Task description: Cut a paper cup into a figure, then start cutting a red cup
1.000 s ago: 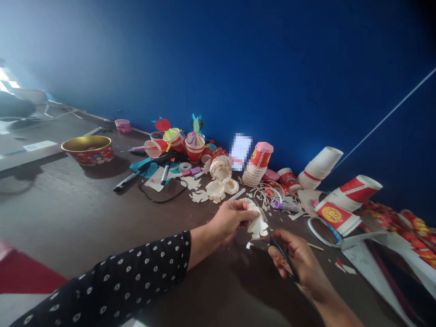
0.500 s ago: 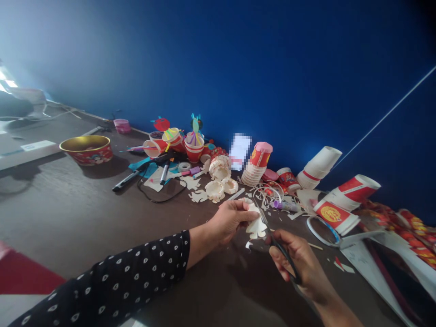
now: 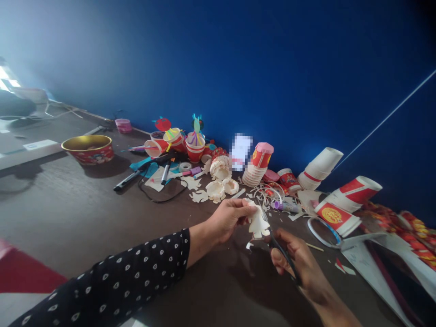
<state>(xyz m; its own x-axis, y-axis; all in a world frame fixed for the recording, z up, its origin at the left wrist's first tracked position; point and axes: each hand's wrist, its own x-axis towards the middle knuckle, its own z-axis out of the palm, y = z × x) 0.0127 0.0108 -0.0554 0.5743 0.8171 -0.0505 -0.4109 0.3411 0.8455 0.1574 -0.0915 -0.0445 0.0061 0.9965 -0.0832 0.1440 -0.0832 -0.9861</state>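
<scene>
Between thumb and fingers, my left hand [image 3: 228, 219] pinches a white paper cutout [image 3: 258, 225] with a scalloped lower edge, held above the dark table [image 3: 160, 231]. My right hand [image 3: 296, 259] is closed round the handles of black-handled scissors [image 3: 284, 254]. Their blades lie along the right side of the cutout; whether they are apart is too fine to tell. A curled white scrap [image 3: 250, 245] lies just below the paper. Beyond my left hand are ruffled white paper pieces [image 3: 215, 190] and loose offcuts.
Stacked paper cups [image 3: 255, 170] stand by the blue wall, with more tilted cup stacks [image 3: 320, 168] to the right. A tape ring [image 3: 323, 232] and a dark-screened device [image 3: 398, 272] lie at right. Cutter knives [image 3: 131, 179], a marker [image 3: 165, 171] and a gold-lined bowl [image 3: 87, 150] are left.
The paper cutout has turned slightly in my left hand, showing more of its face and its scalloped edge. The scissors stay beside its right edge, and my right hand has barely shifted.
</scene>
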